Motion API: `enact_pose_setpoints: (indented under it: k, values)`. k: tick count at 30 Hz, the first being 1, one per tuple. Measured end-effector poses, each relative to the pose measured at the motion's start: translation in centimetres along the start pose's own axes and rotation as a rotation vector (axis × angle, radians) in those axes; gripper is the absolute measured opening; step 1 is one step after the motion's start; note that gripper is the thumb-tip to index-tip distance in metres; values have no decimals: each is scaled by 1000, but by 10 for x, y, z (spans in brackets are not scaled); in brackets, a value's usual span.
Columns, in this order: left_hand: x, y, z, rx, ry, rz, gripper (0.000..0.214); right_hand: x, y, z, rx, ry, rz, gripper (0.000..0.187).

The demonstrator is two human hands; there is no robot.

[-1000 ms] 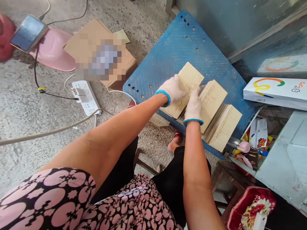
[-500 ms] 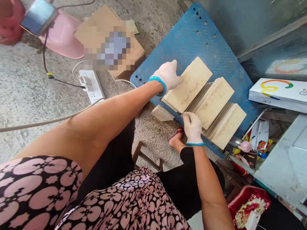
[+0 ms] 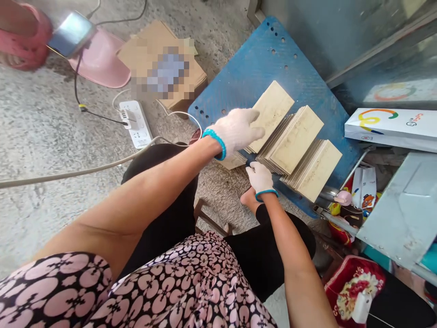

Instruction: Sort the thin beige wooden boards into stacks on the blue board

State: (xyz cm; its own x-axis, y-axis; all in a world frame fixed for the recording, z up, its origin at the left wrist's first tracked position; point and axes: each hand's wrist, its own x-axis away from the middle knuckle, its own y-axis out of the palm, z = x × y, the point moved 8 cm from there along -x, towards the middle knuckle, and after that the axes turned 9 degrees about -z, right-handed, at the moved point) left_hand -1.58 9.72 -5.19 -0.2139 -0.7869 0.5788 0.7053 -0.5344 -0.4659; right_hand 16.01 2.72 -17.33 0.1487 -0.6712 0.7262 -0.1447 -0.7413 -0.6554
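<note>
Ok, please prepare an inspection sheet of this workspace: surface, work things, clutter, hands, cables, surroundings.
Surface: blue worktop with holes near two corners.
Work things: on the worktop, left stack, middle stack and right stack of thin wooden boards.
Clutter: phone by a pink plastic thing; cardboard pile, partly blurred; white package at right.
Hands: left hand gloved, fingers spread, at the left stack, contact unclear; right hand gloved, fingers bent, by the worktop's near edge, grip unclear.
Cables: black cable running into a power strip; thick beige cable at left.
Surroundings: concrete floor; metal panel beyond the worktop; foot in a pink shoe, upper left.
</note>
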Motion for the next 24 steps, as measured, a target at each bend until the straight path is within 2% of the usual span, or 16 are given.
enact_pose_setpoints:
  k: [3,7,13,18,24]
  values:
    - [-1,-8,-5,-27,3,59,44,-6,11,3,39,88,-17,30]
    - [-9,-26,15,-42,180,147,43,-14,23,-1,-13,136,69,34]
    - [-10,-40,-3,65,-54,122,42,-20,32,-3,-113,202,183,39]
    - [-6,-50,-3,90,4,164,38,-19,33,-2,-113,207,202,37]
    - [-5,-51,-2,62,25,170,35,-19,37,4,-158,182,247,36]
